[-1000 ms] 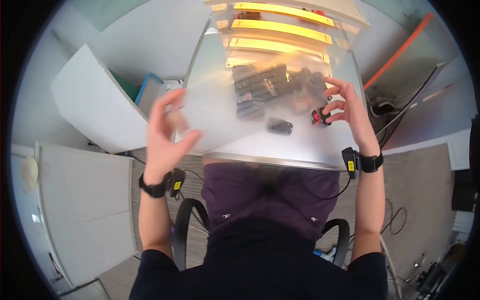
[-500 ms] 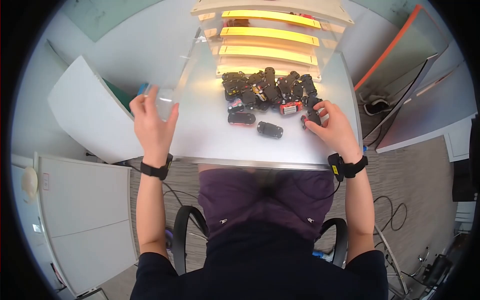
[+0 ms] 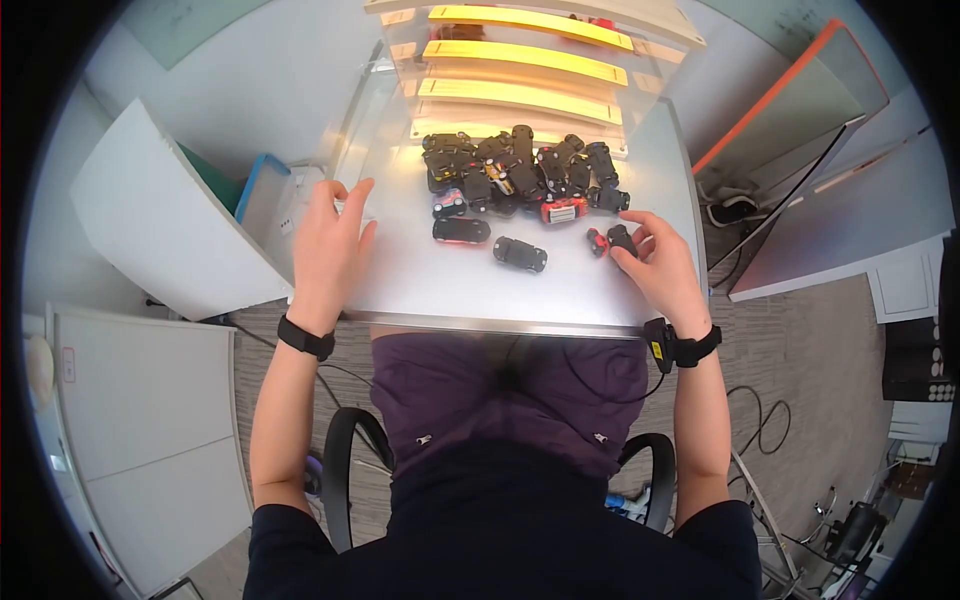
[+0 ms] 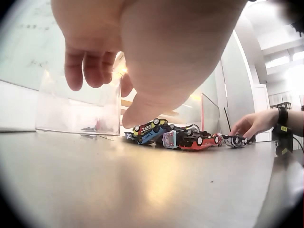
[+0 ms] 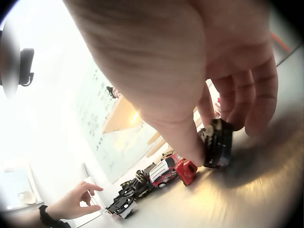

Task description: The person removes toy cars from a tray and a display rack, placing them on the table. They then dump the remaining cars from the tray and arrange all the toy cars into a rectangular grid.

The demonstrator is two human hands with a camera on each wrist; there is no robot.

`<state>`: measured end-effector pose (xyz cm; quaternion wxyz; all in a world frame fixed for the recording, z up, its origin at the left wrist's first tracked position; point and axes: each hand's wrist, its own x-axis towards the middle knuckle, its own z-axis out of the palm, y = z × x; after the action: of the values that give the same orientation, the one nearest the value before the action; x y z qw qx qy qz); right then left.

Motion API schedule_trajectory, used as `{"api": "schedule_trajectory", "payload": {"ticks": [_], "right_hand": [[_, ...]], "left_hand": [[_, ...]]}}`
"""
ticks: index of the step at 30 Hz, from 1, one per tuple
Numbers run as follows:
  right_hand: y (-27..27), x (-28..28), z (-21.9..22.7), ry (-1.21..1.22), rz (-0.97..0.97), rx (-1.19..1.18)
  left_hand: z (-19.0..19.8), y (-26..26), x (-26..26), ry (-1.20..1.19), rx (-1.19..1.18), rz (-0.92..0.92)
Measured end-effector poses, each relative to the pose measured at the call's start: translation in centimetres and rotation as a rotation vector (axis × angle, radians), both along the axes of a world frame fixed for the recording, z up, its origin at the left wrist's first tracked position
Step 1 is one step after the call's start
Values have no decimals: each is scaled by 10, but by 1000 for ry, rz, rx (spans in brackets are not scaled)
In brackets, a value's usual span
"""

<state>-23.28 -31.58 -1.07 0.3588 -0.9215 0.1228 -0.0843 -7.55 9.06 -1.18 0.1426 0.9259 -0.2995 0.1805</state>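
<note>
My left hand (image 3: 330,245) is over the table's left side, its fingers apart and holding nothing. In the left wrist view, a clear box (image 4: 78,111) stands beyond its hanging fingers. My right hand (image 3: 665,268) pinches a black toy car (image 3: 621,238) between thumb and fingers, at the right of the table; in the right wrist view the car (image 5: 219,143) is tilted up near the thumb. Touching or close beside it is a small red car (image 3: 597,242). Many toy cars lie heaped further back, some showing their undersides, with a red-and-white one (image 3: 563,211) at the front.
Two dark cars lie in front of the heap, one at the left (image 3: 461,232) and one nearer the middle (image 3: 520,254). A rack with yellow-lit shelves (image 3: 525,58) stands at the table's back. The table's metal front edge (image 3: 500,326) runs before my lap.
A blurred transparent thing over the table has gone left, and my left hand shows free of it. My right hand has lowered and gripped the black car, which now stands apart from the heap.
</note>
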Motion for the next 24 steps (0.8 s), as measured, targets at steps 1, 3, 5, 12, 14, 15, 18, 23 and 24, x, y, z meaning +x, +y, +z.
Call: {"api": "schedule_trajectory", "payload": {"ticks": [1, 3, 5, 12, 14, 15, 18, 23, 24], "right_hand": [[-4, 0, -7, -17, 7, -14], [-4, 0, -10, -60, 3, -12], [2, -3, -6, -103, -22, 24], [24, -7, 8, -167, 108, 4], [35, -9, 17, -138, 164, -36], [44, -10, 20, -153, 192, -47], [65, -5, 17, -165, 227, -75], [71, -3, 8, -77, 207, -185], [70, -3, 9, -58, 222, -181]], "left_hand": [[4, -2, -3, 21, -21, 6], [19, -8, -15, 63, -63, 19], [30, -15, -34, 65, -115, -23], [30, -79, -52, 243, -241, -569], [34, -101, -41, 311, -168, -684], [37, -109, -33, 348, -133, -743], [49, -131, -12, 384, 61, -795], [20, -146, 1, 328, 141, -926], [11, -148, 2, 322, 130, -932]]}}
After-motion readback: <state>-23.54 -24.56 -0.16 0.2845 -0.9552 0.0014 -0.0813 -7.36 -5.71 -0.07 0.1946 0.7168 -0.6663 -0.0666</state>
